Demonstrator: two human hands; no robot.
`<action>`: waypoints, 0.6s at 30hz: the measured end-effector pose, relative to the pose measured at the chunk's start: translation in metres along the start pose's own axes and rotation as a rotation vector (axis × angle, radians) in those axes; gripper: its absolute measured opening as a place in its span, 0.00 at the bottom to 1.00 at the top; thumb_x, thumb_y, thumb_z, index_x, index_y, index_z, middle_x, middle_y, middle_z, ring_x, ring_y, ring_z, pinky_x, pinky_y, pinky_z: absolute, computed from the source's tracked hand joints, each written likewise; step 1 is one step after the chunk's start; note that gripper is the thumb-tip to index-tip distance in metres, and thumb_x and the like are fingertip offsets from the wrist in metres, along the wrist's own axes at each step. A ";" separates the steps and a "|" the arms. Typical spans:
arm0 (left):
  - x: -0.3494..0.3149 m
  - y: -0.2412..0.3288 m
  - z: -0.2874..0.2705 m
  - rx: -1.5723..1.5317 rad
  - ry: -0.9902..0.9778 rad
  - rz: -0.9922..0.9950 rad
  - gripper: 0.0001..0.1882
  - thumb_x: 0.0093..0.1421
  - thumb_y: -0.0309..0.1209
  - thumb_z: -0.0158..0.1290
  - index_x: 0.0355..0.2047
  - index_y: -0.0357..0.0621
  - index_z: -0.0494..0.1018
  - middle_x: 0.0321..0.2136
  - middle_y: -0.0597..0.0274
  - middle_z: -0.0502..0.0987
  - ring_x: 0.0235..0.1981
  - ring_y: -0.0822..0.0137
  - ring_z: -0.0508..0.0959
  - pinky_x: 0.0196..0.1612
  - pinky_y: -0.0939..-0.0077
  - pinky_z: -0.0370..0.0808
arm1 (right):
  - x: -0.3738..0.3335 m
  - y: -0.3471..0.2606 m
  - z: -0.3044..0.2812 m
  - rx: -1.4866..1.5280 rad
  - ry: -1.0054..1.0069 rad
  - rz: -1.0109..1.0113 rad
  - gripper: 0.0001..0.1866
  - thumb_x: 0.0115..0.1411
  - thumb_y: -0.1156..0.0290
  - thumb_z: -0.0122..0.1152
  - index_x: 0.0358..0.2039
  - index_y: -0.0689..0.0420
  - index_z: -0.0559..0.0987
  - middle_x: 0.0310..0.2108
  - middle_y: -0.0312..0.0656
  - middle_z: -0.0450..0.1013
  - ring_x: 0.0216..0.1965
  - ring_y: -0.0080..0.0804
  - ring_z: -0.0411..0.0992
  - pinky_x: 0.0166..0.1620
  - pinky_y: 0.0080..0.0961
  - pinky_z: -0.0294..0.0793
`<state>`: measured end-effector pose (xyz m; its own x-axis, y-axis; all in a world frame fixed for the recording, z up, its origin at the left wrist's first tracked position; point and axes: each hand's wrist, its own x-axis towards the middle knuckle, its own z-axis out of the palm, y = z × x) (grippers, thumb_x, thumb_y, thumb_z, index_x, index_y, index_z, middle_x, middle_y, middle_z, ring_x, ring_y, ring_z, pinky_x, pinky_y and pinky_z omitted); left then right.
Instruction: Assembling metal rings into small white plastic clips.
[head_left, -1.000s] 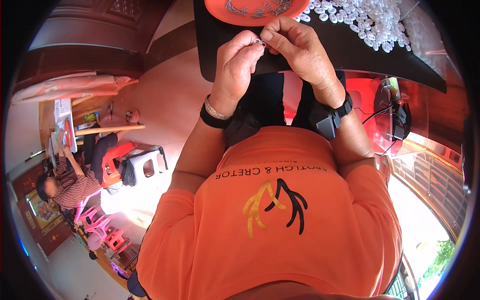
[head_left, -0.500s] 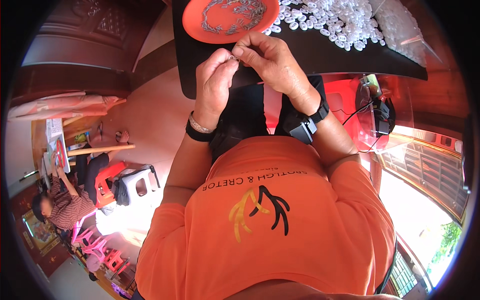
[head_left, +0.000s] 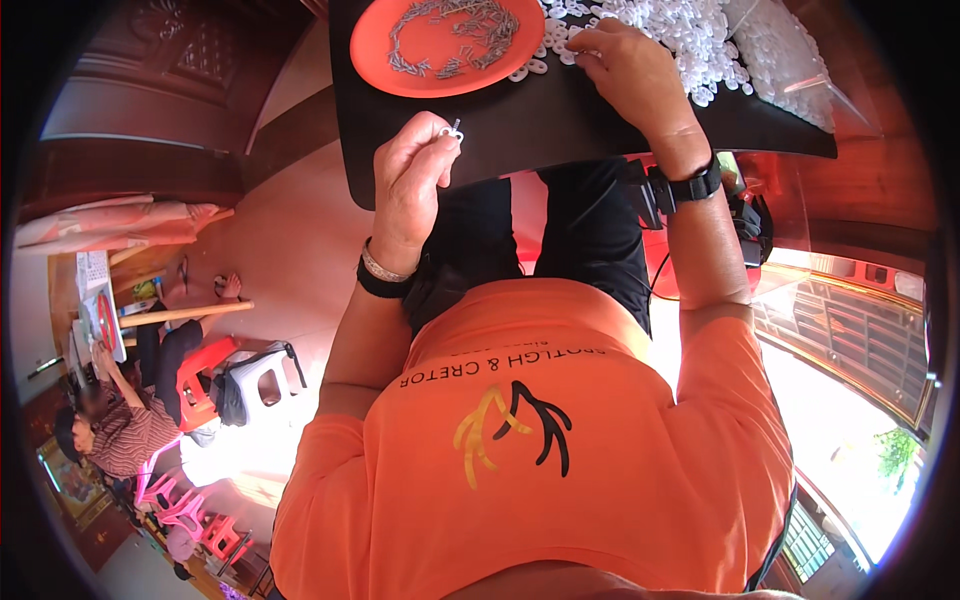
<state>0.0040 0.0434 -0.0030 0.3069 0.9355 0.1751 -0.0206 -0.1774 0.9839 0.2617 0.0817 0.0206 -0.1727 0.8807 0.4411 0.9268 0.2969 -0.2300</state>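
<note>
My left hand (head_left: 412, 180) is closed just in front of the plate, pinching a small white plastic piece (head_left: 452, 134) with a grey metal screw standing up from it. My right hand (head_left: 637, 85) has its thumb and forefinger drawn together on a white plastic piece (head_left: 568, 57) at the near left edge of a loose pile (head_left: 690, 45) of such oval pieces with holes. To the left of that pile, an orange-red plate (head_left: 372, 70) bears many grey screws (head_left: 480, 40).
The black tabletop (head_left: 530, 125) ends just before my lap. At its right end lies a clear bag (head_left: 790, 70) full of white pieces. Below the table's right side is a red stool (head_left: 680, 270). Another person (head_left: 130, 430) sits far left, near stools.
My hands have parted. The right one moved right and away to the white pile, while the left stayed near the plate, still holding its piece, whose screw now shows.
</note>
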 end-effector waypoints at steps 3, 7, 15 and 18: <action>0.001 -0.001 -0.002 -0.065 0.013 -0.021 0.11 0.58 0.30 0.47 0.20 0.39 0.65 0.14 0.72 0.61 0.17 0.81 0.59 0.21 0.84 0.54 | 0.001 0.000 0.000 -0.067 -0.002 -0.048 0.06 0.54 0.70 0.56 0.33 0.51 0.79 0.29 0.40 0.71 0.33 0.43 0.73 0.35 0.35 0.71; 0.001 -0.004 -0.005 -0.119 0.001 -0.053 0.11 0.58 0.32 0.47 0.21 0.40 0.65 0.14 0.71 0.62 0.17 0.81 0.58 0.21 0.84 0.52 | 0.004 0.005 -0.005 -0.019 -0.049 -0.015 0.05 0.56 0.71 0.56 0.33 0.53 0.79 0.30 0.36 0.73 0.33 0.37 0.74 0.37 0.31 0.72; 0.001 -0.003 -0.004 -0.083 0.007 -0.049 0.10 0.57 0.31 0.46 0.22 0.39 0.66 0.14 0.71 0.62 0.17 0.81 0.59 0.21 0.83 0.53 | 0.046 0.013 -0.008 -0.143 -0.124 -0.188 0.07 0.53 0.69 0.54 0.27 0.57 0.78 0.26 0.49 0.73 0.31 0.46 0.73 0.35 0.36 0.73; 0.000 -0.003 -0.004 -0.074 0.002 -0.034 0.10 0.57 0.31 0.46 0.21 0.38 0.66 0.14 0.71 0.62 0.17 0.81 0.58 0.21 0.83 0.53 | 0.055 0.000 -0.007 -0.163 -0.162 -0.228 0.08 0.53 0.69 0.52 0.24 0.58 0.78 0.26 0.49 0.74 0.31 0.46 0.74 0.35 0.36 0.74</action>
<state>0.0002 0.0452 -0.0055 0.3065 0.9413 0.1414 -0.0809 -0.1222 0.9892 0.2545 0.1275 0.0510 -0.4204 0.8495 0.3189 0.8972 0.4416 0.0062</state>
